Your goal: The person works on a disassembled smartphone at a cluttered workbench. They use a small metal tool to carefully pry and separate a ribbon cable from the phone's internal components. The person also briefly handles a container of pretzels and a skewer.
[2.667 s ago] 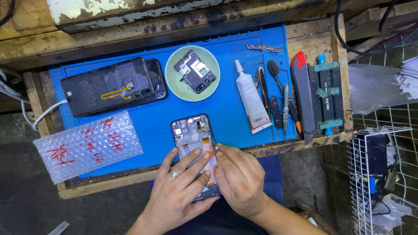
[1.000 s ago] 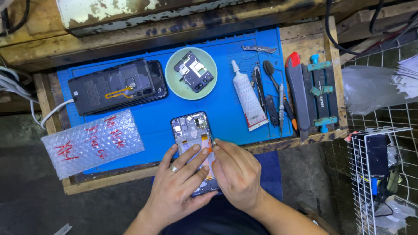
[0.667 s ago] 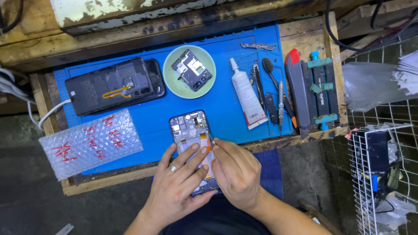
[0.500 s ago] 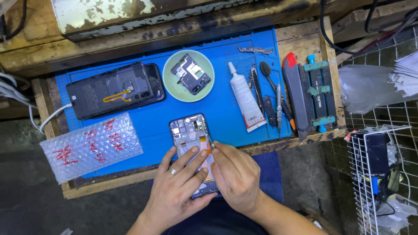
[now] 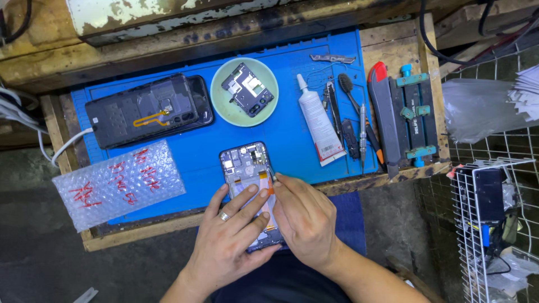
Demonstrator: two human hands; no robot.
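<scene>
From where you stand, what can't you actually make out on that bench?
- Head view: lower half of the opened phone with its back off, covered by the left hand and right hand.
- Whether the right fingertips pinch anything: too small.
- Parts on the round pale green dish: too small.
- Grey bubble-wrap pouch: contents hidden.

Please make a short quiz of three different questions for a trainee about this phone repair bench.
1. True or false: the round green dish is empty.
2. Which hand wears a ring?
3. The white glue tube lies: A) on the bubble wrap, B) on the blue mat, C) in the wire basket.

Key:
1. False; a small dark phone part lies in it.
2. The left hand, resting on the opened phone beside the right hand.
3. B.
</scene>
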